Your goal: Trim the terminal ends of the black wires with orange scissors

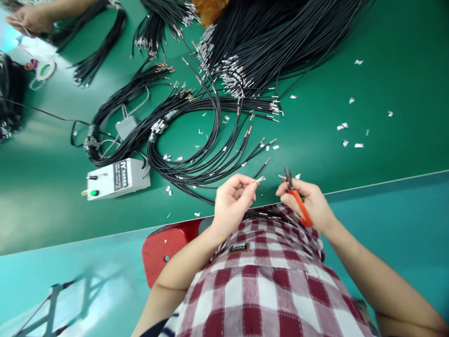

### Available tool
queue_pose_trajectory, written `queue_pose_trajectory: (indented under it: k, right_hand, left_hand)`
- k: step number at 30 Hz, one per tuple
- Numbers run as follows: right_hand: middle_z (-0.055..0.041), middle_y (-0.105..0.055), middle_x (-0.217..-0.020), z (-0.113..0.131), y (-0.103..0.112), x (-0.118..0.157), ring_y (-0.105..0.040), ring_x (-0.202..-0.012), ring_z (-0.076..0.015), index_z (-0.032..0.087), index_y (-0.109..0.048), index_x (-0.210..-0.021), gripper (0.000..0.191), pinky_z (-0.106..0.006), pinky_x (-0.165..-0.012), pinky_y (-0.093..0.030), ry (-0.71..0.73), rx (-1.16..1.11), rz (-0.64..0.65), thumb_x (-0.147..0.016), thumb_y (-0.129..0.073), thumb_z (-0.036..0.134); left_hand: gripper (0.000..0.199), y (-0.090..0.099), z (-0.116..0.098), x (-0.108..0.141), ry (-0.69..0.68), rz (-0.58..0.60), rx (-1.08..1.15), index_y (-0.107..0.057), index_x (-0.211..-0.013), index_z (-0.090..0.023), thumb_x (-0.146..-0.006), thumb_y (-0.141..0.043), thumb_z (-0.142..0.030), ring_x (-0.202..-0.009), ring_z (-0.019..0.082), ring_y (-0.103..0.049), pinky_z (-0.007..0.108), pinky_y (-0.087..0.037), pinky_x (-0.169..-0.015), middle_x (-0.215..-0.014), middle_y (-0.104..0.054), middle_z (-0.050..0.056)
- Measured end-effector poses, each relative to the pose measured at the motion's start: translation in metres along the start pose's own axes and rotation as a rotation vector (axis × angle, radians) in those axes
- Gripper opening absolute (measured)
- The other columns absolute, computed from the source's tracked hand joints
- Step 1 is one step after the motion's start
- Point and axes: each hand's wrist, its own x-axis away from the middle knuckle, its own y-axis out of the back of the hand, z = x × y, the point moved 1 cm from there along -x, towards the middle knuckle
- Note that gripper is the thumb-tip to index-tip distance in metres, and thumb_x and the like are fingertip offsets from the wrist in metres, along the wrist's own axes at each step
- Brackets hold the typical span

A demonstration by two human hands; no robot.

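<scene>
Near the table's front edge, my left hand (234,199) is closed in a pinch on a cable end, with pale wire strands (261,179) poking past the fingertips. My right hand (310,203) holds orange-handled cutters (300,206), their dark jaws pointing away from me, a short gap to the right of the left hand. Beyond and left of my hands lies a looped bundle of black cables (157,161) with stripped copper-coloured ends fanned rightward. A few more cable ends (266,214) lie at my lap, below the table edge.
A white box with a green button (117,180) stands left of the bundle. Large black cable bundles (280,37) fill the back. White scraps (342,126) dot the green table (403,84). Another person's hand (33,19) is at the far left. A red stool (163,250) stands below.
</scene>
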Motion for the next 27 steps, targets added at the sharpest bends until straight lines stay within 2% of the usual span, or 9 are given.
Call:
queue_pose_trajectory:
  k: [5, 12, 18, 23, 27]
  right_hand:
    - [0.0005, -0.059, -0.068, 0.006, -0.001, 0.006, -0.048, -0.057, -0.0123, 0.020, -0.062, -0.072, 0.033, -0.024, -0.053, -0.035, -0.077, 0.313, 0.178, -0.083, -0.069, 0.050]
    - [0.0047, -0.043, -0.059, 0.009, -0.005, -0.005, -0.038, -0.055, -0.0109, 0.020, -0.054, -0.066, 0.042, -0.024, -0.049, -0.027, -0.133, 0.238, 0.287, -0.083, -0.064, 0.058]
    - [0.0051, -0.038, -0.059, 0.015, -0.001, -0.011, -0.034, -0.056, -0.0105, 0.020, -0.046, -0.062, 0.048, -0.024, -0.048, -0.023, -0.169, 0.306, 0.320, -0.082, -0.062, 0.060]
    - [0.0057, -0.036, -0.056, 0.025, 0.002, -0.013, -0.030, -0.054, -0.0103, 0.020, -0.042, -0.059, 0.051, -0.024, -0.047, -0.022, -0.153, 0.443, 0.304, -0.081, -0.063, 0.061]
    - [0.0060, -0.034, -0.055, 0.028, 0.002, -0.014, -0.028, -0.054, -0.0104, 0.020, -0.041, -0.058, 0.051, -0.024, -0.047, -0.022, -0.147, 0.460, 0.297, -0.081, -0.064, 0.060]
  left_hand:
    - [0.026, -0.001, -0.003, -0.001, 0.009, 0.018, 0.019, -0.062, -0.081, -0.014, -0.083, -0.073, -0.038, -0.043, 0.003, -0.041, 0.016, -0.031, -0.041, -0.059, -0.056, -0.003]
    - [0.028, -0.002, -0.003, 0.000, 0.045, 0.068, 0.000, -0.059, -0.078, -0.015, -0.082, -0.073, -0.039, -0.045, 0.003, -0.040, 0.016, -0.032, -0.042, -0.059, -0.055, -0.004]
    - [0.024, 0.000, -0.004, 0.000, 0.021, 0.092, -0.061, -0.059, -0.076, -0.015, -0.083, -0.071, -0.035, -0.049, 0.004, -0.045, 0.016, -0.034, -0.045, -0.060, -0.055, -0.004]
    - [0.019, 0.001, 0.000, 0.000, -0.018, 0.094, -0.125, -0.059, -0.077, -0.015, -0.086, -0.067, -0.029, -0.053, 0.005, -0.048, 0.016, -0.038, -0.049, -0.065, -0.056, -0.003]
    - [0.018, 0.001, 0.002, 0.000, -0.041, 0.093, -0.148, -0.059, -0.077, -0.015, -0.086, -0.066, -0.028, -0.052, 0.005, -0.048, 0.016, -0.038, -0.049, -0.064, -0.056, -0.003]
